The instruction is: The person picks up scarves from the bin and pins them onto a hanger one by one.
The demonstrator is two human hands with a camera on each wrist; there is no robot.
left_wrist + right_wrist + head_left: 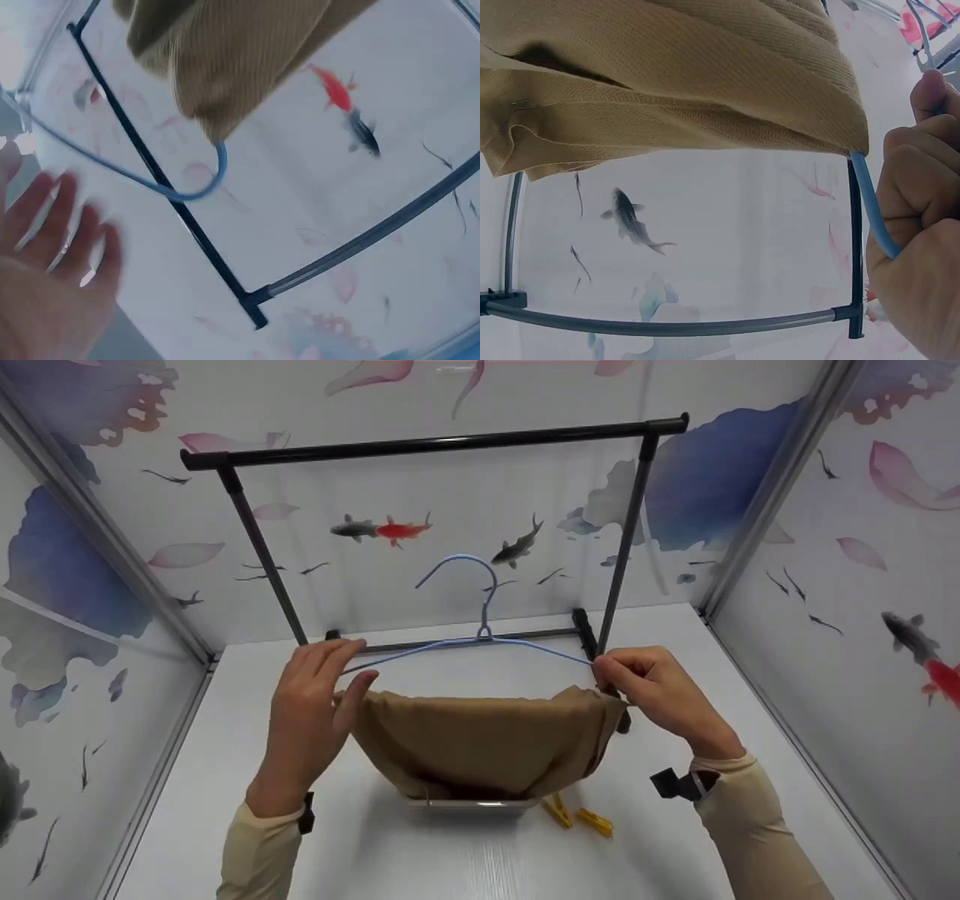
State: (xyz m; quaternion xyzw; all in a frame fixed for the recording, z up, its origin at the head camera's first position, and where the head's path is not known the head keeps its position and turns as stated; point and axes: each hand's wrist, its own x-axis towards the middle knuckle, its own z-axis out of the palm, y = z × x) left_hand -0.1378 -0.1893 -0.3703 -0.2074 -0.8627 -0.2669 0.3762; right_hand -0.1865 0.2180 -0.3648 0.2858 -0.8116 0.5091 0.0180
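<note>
A blue wire clothes hanger [491, 639] is held up with its hook pointing upward. Brown ribbed cloth [480, 735] drapes over its lower bar and sags below; what kind of garment it is stays unclear. My right hand [660, 694] grips the hanger's right end, fingers curled round the blue wire [870, 202] beside the cloth's edge. At the other end, my left hand [307, 720] has its fingers extended. In the left wrist view these fingers [64, 217] are blurred and spread apart from the hanger's bent end [202, 191].
Behind the hanger stands a black garment rack [435, 444] with a high crossbar. Two yellow clothespins [595, 823] lie on the white table [337, 855]. A pale tray-like rim [472, 804] shows under the cloth. Fish-printed panels [847, 585] enclose the table at the back and sides.
</note>
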